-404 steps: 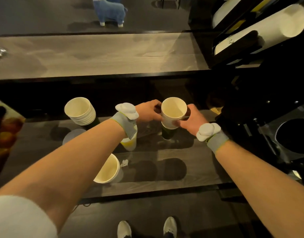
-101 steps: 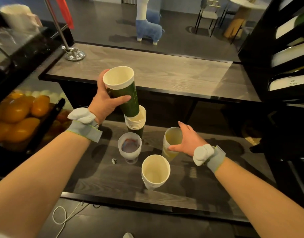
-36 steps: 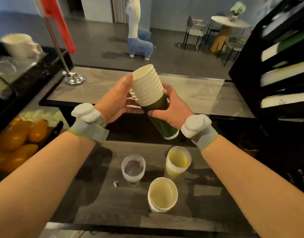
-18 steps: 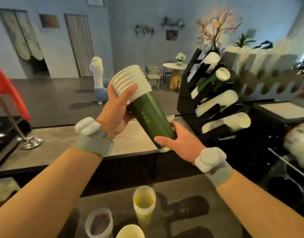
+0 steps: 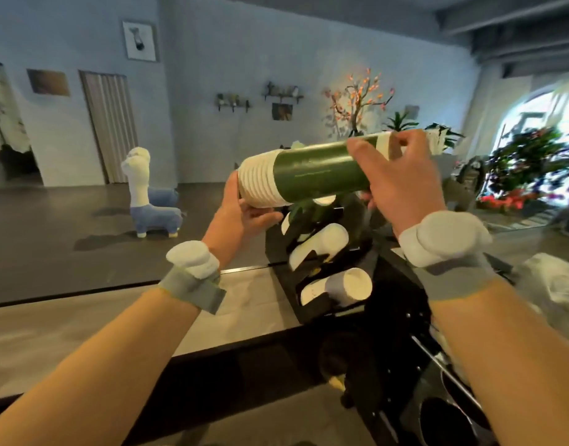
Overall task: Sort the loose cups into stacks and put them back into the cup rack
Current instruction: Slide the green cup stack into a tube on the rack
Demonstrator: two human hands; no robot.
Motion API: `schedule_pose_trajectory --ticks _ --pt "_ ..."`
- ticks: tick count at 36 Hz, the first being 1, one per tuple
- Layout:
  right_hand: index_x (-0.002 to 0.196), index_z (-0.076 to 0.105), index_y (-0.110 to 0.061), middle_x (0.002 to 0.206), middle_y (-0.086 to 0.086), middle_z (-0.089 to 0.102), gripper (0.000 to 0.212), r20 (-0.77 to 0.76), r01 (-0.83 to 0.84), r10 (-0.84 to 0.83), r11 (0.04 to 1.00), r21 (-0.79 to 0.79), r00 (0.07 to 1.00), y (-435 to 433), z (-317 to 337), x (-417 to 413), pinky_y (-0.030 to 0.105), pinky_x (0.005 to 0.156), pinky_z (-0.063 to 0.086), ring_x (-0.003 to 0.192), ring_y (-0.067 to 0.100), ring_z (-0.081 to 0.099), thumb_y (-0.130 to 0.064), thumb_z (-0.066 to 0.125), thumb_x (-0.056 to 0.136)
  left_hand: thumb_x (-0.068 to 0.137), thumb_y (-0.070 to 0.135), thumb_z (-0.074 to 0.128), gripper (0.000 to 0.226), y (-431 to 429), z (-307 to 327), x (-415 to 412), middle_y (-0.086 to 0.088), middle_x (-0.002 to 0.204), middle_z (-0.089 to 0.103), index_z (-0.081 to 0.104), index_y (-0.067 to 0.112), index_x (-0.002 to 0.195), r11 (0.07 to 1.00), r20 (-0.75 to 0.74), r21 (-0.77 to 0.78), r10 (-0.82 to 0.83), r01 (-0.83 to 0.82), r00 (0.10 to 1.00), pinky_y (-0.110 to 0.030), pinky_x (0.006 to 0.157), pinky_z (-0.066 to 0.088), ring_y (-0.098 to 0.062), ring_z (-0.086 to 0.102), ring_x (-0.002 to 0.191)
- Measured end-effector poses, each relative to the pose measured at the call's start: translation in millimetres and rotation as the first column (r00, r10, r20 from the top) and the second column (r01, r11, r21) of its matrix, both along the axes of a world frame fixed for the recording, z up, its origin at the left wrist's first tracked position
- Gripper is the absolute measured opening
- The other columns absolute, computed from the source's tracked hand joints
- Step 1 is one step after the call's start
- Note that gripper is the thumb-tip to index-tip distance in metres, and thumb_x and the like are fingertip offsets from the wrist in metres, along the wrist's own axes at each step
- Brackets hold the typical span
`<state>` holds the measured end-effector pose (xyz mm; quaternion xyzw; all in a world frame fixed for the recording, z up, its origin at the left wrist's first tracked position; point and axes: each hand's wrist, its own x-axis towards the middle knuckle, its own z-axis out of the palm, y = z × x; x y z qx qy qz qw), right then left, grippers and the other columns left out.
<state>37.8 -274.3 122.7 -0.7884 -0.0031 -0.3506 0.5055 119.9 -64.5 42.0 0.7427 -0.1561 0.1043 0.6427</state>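
I hold a long stack of green cups (image 5: 315,177) with white rims, lying nearly level in the air above the black cup rack (image 5: 350,275). My left hand (image 5: 241,214) grips the ribbed rim end at the left. My right hand (image 5: 395,185) wraps the narrow bottom end at the right. The rack stands on the counter just below and behind the stack. White cup stacks (image 5: 321,244) fill its slanted slots, and one lower stack (image 5: 344,284) points its mouth toward me. The loose cups on the lower shelf are out of view.
A grey wooden counter (image 5: 83,320) runs across the left with a dark edge in front. Black machine parts with round openings (image 5: 444,416) sit at the lower right. A crumpled white bag (image 5: 550,281) lies at the right. A blue toy llama (image 5: 151,201) stands on the floor beyond.
The green stack has swung from a steep tilt to nearly level and moved right, over the rack. My view lifted, so the loose cups below dropped out of sight.
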Motion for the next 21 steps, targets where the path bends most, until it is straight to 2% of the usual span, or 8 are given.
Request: schedule_pose_trajectory --ticks 2,3,5,6,9,12,15,21 --pt "0.116 0.043 -0.026 0.101 -0.009 0.057 0.066 0.042 0.061 -0.059 0.997 -0.050 0.997 -13.0 22.8 10.1 0.047 0.077 0.058 0.088 0.023 0.067 -0.068 0.061 0.070 0.091 0.042 0.065 0.071 -30.2 21.3 12.1 -0.001 0.117 0.062 0.032 0.019 0.149 0.999 -0.270 0.045 0.008 0.005 0.963 -0.025 0.094 0.042 -0.021 0.063 0.108" --pt "0.116 0.044 -0.026 0.099 -0.013 0.054 0.065 0.062 0.091 -0.086 0.993 -0.080 0.994 -18.6 34.3 15.6 0.047 0.078 0.058 0.089 0.021 0.066 -0.068 0.061 0.070 0.088 0.044 0.068 0.067 -42.9 26.5 20.4 -0.007 0.111 0.064 0.039 0.018 0.143 0.985 -0.266 0.167 0.095 -0.051 0.959 -0.027 0.090 0.044 -0.024 0.063 0.098" --pt "0.118 0.045 -0.025 0.094 -0.019 0.049 0.062 0.072 0.134 -0.124 0.979 -0.151 0.990 -22.3 51.6 21.9 0.044 0.079 0.058 0.090 0.019 0.064 -0.065 0.062 0.074 0.084 0.030 0.076 0.062 -53.8 19.7 31.7 -0.006 0.106 0.067 0.044 0.015 0.134 0.954 0.073 0.252 0.152 -0.166 0.986 -0.028 0.083 0.054 -0.018 0.068 0.090" --pt "0.119 0.045 -0.024 0.092 -0.020 0.048 0.062 0.070 0.157 -0.146 0.968 -0.194 0.987 -26.3 59.6 26.5 0.044 0.079 0.058 0.090 0.019 0.065 -0.065 0.062 0.075 0.083 0.027 0.077 0.060 -61.1 16.3 36.0 -0.006 0.103 0.069 0.045 0.012 0.131 0.958 0.148 0.239 0.127 -0.160 0.981 -0.031 0.080 0.059 -0.017 0.071 0.086" --pt "0.119 0.046 -0.022 0.101 -0.008 0.055 0.066 0.050 0.209 -0.204 0.925 -0.318 0.978 -38.2 74.5 39.4 0.047 0.077 0.058 0.090 0.024 0.065 -0.068 0.060 0.074 0.084 0.034 0.076 0.059 -82.2 18.8 60.5 -0.008 0.094 0.072 0.044 0.011 0.129 0.906 0.114 0.378 0.156 -0.188 0.981 -0.040 0.075 0.063 -0.020 0.074 0.078" --pt "0.122 0.046 -0.021 0.111 -0.001 0.057 0.067 0.069 0.252 -0.246 0.873 -0.417 0.967 -52.2 77.4 56.6 0.046 0.076 0.058 0.093 0.025 0.062 -0.068 0.059 0.076 0.082 0.051 0.073 0.069 -103.6 22.1 86.1 -0.004 0.111 0.067 0.045 0.015 0.134 0.772 0.175 0.566 0.228 -0.288 0.958 -0.040 0.088 0.059 -0.023 0.068 0.096" --pt "0.120 0.045 -0.021 0.112 -0.002 0.060 0.067 0.068 0.244 -0.238 0.865 -0.438 0.969 -53.5 70.2 65.5 0.044 0.076 0.058 0.092 0.023 0.062 -0.068 0.061 0.076 0.082 0.058 0.070 0.068 -107.0 15.3 92.3 -0.001 0.108 0.064 0.048 0.015 0.129 0.703 0.231 0.626 0.246 -0.337 0.942 -0.035 0.084 0.057 -0.021 0.063 0.092" --pt "0.128 0.042 -0.019 0.115 -0.002 0.060 0.066 0.027 0.176 -0.188 0.848 -0.500 0.982 -59.2 52.3 85.6 0.033 0.073 0.045 0.093 0.020 0.059 -0.061 0.063 0.081 0.084 0.057 0.069 0.059 -107.8 2.3 107.1 -0.005 0.108 0.069 0.053 0.015 0.121 0.672 0.222 0.672 0.219 -0.312 0.950 -0.041 0.084 0.059 -0.024 0.067 0.094"
